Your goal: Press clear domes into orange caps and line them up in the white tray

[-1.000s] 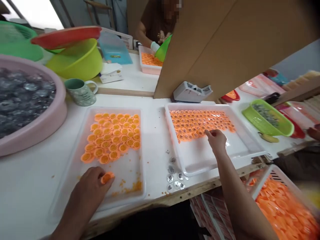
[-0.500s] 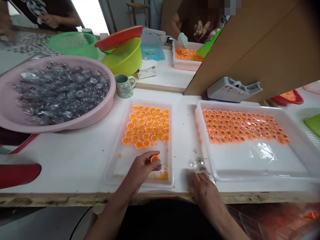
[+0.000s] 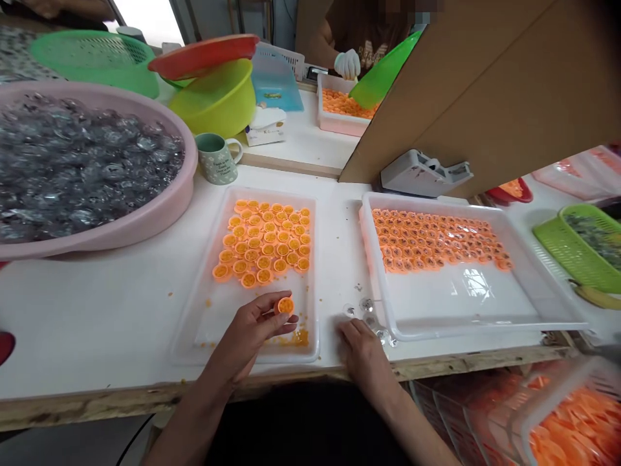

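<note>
In my left hand (image 3: 252, 327) I hold a small round orange cup (image 3: 285, 305) with orange-yellow filling, pinched between thumb and fingers above a shallow white tray (image 3: 228, 336). Rows of similar filled orange cups (image 3: 264, 243) cover the far part of that tray. On the table between two trays rests my right hand (image 3: 363, 349), its fingers curled together and pointing down. Whatever its fingertips hold, if anything, is hidden. Several small clear plastic pieces (image 3: 367, 305) with dark marks lie right beside it.
A larger white tray (image 3: 466, 327) at right holds rows of orange cups with dark centres. At left, a pink basin (image 3: 187, 175) is full of clear pieces. A mug (image 3: 217, 158), tape dispenser (image 3: 422, 171), cardboard panel (image 3: 460, 84) and green basket (image 3: 557, 249) stand around. Across the table works a gloved person.
The view has swung to the right, bringing the green basket and a banana into sight. My left hand still holds the orange cup; my right hand stays by the clear pieces.
</note>
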A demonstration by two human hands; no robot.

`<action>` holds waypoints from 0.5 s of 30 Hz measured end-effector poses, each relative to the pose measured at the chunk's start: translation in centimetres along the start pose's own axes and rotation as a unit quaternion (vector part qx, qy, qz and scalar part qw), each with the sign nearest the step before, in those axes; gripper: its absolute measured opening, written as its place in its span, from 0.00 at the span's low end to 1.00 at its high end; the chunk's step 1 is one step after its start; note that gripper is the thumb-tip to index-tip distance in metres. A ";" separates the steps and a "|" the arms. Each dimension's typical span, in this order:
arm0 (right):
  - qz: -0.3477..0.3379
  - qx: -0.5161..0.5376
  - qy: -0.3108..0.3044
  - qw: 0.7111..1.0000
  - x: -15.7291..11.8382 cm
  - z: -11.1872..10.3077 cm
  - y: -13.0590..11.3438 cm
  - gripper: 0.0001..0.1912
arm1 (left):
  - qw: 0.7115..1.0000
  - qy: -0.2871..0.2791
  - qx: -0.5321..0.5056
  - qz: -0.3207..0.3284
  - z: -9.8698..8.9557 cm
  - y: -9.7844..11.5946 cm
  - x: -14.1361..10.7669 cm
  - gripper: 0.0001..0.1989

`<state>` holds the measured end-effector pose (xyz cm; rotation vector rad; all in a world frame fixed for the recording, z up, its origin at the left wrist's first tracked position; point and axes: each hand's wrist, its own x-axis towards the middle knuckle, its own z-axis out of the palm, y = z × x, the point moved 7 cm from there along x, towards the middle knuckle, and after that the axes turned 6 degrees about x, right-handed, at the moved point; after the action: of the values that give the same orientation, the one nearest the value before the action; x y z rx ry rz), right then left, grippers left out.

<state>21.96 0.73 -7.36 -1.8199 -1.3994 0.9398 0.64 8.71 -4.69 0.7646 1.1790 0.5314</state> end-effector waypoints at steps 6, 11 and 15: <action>0.079 0.180 -0.038 0.980 1.1 0.4 0.1 0.13 | 1.000 -0.010 0.008 0.007 0.4 -0.3 0.2 0.23; 0.157 0.376 -0.102 0.907 0.7 0.9 -0.7 0.24 | 1.000 -0.017 0.008 -0.002 0.5 -0.6 0.2 0.22; 0.178 0.385 -0.091 0.901 0.5 1.3 0.0 0.24 | 1.000 -0.027 0.004 -0.008 0.5 -0.8 0.2 0.21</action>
<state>21.01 1.32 -8.13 -1.3931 -0.6156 1.6078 1.20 8.19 -5.37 0.7713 1.1379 0.4905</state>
